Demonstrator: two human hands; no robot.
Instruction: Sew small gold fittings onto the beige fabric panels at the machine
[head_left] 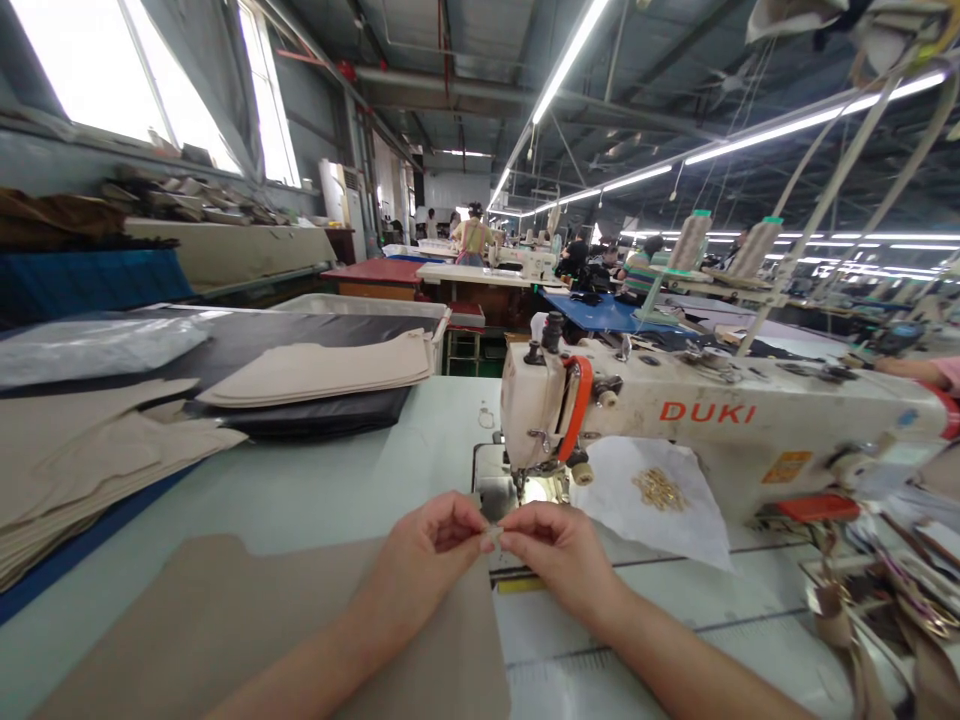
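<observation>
My left hand [435, 550] and my right hand [559, 555] meet in front of the sewing machine [637, 410], thumbs and forefingers pinched together. Between the fingertips is a small pale piece [493, 533], too small to make out fully; both hands pinch it. Under my left hand and forearm lies a large beige panel [300, 610], flat on the pale green table [375, 465]. The lit needle area is just beyond my fingertips. Beside it, under the machine arm, a white sheet [615, 500] bears a heap of small gold-coloured metal parts [660, 490].
Beige panels [330, 368] are stacked on black material at the left, with more beige pieces [97, 450] nearer. Two thread cones [757, 248] stand behind the machine. Straps with metal rings [847, 610] lie at the right. Other people [472, 235] are in the background.
</observation>
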